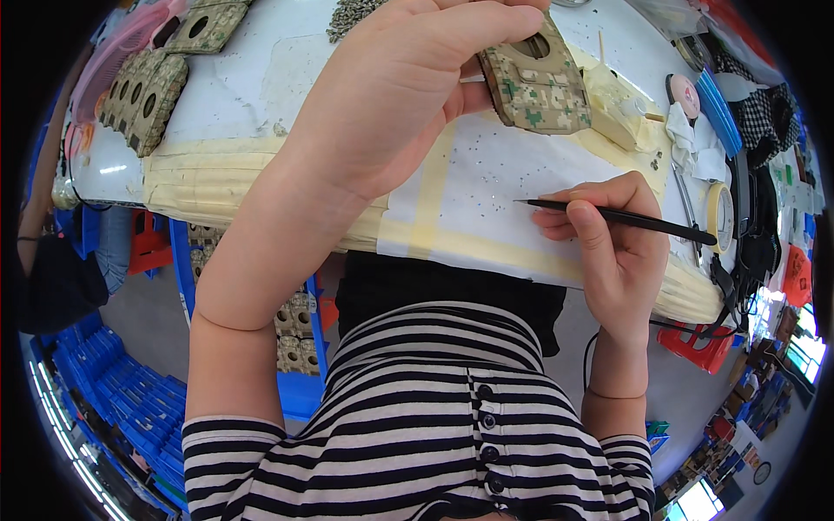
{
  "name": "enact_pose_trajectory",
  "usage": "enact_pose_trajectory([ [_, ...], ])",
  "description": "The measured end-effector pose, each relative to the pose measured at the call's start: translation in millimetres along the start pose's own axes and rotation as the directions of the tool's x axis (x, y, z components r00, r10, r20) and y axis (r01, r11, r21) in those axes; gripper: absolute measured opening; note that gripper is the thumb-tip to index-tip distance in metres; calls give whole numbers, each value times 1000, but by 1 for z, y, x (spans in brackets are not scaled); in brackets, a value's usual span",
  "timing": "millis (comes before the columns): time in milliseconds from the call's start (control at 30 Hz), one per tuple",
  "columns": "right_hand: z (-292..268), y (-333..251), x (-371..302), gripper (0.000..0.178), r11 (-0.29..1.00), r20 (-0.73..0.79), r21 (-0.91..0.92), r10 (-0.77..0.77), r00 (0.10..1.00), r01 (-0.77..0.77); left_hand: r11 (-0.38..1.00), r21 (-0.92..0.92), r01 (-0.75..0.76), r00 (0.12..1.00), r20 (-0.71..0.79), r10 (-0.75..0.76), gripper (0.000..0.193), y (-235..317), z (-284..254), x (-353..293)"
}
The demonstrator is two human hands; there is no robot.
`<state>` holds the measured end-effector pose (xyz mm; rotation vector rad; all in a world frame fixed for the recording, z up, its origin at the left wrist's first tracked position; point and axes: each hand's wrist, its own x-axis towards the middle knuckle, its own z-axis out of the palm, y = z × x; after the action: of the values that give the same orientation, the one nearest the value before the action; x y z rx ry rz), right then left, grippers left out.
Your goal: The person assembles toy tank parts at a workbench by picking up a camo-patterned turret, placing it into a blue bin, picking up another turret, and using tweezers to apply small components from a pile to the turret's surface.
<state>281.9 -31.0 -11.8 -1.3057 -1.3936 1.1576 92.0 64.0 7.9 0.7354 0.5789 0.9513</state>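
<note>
My left hand (391, 78) is raised over the table. Its fingers are closed around a camouflage fabric piece (546, 100) with a round dark opening; part of the piece lies behind the hand or past the top edge. My right hand (621, 234) rests by the table's front edge and grips slim black tweezers (643, 222), seen edge-on, like a pen. Their fine tip points left, over a white sheet (434, 230) scattered with tiny shiny bits (496, 202), too small to name. The tweezers and the fabric piece are apart.
Other camouflage pieces (146, 100) lie at the table's left, by a pink basket (113, 65). A heap of small metal parts (349, 17) sits at the back. On the right are a cream container (621, 113), a tape roll (719, 217) and white cloth (695, 143).
</note>
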Motion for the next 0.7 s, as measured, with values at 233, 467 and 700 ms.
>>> enact_pose_trajectory([
  [233, -1, 1, 0, 11, 1000, 5, -9, -8, 1000, 8, 1000, 1, 3, 1000, 2, -3, 29, 0, 0, 0],
  [467, -1, 1, -1, 11, 1000, -23, 8, -28, 999, 28, 1000, -4, -4, 1000, 22, 4, 29, 1, 0, 0],
  [700, -4, 3, -1, 12, 996, 51, -81, -30, 998, 34, 999, -36, -16, 998, 62, 19, 30, 1, -2, -1],
])
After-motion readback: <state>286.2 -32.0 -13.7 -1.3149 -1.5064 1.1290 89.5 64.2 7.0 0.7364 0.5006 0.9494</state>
